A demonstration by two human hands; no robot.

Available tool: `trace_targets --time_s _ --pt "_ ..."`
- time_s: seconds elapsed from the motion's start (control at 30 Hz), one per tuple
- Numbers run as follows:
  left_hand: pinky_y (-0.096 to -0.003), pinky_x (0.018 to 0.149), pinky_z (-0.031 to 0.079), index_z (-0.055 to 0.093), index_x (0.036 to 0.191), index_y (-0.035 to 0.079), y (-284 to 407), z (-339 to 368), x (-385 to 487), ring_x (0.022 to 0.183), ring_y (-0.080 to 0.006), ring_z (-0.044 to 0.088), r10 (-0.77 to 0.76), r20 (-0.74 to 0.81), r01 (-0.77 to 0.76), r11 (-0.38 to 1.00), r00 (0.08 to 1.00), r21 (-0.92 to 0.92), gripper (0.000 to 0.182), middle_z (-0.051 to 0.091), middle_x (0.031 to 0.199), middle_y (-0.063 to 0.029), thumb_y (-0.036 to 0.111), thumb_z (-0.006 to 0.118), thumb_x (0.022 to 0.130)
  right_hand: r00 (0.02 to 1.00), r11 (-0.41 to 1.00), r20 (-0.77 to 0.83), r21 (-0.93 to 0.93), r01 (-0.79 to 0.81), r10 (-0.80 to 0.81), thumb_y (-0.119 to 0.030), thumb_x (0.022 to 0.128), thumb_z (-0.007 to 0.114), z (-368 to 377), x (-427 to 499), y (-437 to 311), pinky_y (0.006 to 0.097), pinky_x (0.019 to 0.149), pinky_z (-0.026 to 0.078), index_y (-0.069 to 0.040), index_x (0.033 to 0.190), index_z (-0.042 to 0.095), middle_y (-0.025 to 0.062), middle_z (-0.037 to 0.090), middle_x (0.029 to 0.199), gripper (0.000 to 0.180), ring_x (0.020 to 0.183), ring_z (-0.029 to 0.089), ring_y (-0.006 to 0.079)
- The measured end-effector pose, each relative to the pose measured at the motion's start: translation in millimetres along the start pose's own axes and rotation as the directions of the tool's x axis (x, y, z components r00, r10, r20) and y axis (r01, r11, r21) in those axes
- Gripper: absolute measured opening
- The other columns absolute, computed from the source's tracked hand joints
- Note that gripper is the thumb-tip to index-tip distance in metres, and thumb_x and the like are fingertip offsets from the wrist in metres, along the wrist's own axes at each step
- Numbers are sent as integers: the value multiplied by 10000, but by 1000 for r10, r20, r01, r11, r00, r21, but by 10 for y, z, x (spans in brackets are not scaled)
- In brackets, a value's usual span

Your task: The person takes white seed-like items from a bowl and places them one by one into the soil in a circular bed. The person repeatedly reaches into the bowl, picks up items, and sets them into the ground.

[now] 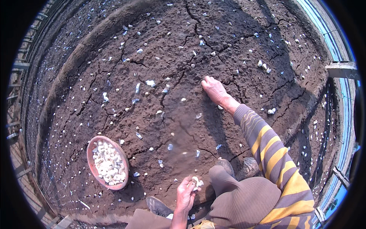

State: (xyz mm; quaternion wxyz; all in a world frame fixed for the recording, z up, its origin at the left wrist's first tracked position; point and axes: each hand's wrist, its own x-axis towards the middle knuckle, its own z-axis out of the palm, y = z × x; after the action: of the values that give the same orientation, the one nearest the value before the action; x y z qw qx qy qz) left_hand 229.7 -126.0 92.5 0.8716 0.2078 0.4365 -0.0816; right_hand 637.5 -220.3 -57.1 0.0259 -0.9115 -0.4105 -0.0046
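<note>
My left hand, low in the view near my shoe, is closed around a few pale garlic cloves. Out in front, my right hand reaches down to the cracked brown soil with its fingers bunched together. Its fingertips touch the ground or are very close to it; whether they pinch a clove is hidden. One clove lies just under the right wrist. To the left, a reddish oval bowl rests on the soil, heaped with peeled-apart cloves.
Cloves and bits of papery skin are scattered across the bed. A raised soil ridge curves along the left. Wooden framing borders the far left, and a wooden post juts in at right. My shoe stands on the soil.
</note>
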Motion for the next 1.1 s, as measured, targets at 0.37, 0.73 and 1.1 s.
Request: trace_targets --time_s 0.37,0.73,1.1 --pt "-305 715 555 529 1240 61 -24 -41 32 911 -196 651 4 -78 -3 1000 997 19 360 649 1090 -87 112 679 917 962 901 197 356 -248 187 -109 843 655 -333 -1085 30 503 685 510 -29 910 536 193 534 988 159 818 618 412" --pt "-288 705 554 525 1223 31 -30 12 31 892 -184 651 -20 -49 23 998 999 62 333 646 1078 -90 105 660 928 960 757 122 594 -273 251 -46 814 624 -265 -1050 115 475 734 487 12 940 550 216 582 845 157 825 599 416" --pt "-288 738 563 561 1211 -23 -78 -36 47 913 -200 670 27 -95 -20 997 995 80 301 665 1111 -131 100 631 945 961 944 223 248 -217 162 47 784 529 -136 -803 -39 480 714 535 37 863 609 269 620 892 113 841 657 420"
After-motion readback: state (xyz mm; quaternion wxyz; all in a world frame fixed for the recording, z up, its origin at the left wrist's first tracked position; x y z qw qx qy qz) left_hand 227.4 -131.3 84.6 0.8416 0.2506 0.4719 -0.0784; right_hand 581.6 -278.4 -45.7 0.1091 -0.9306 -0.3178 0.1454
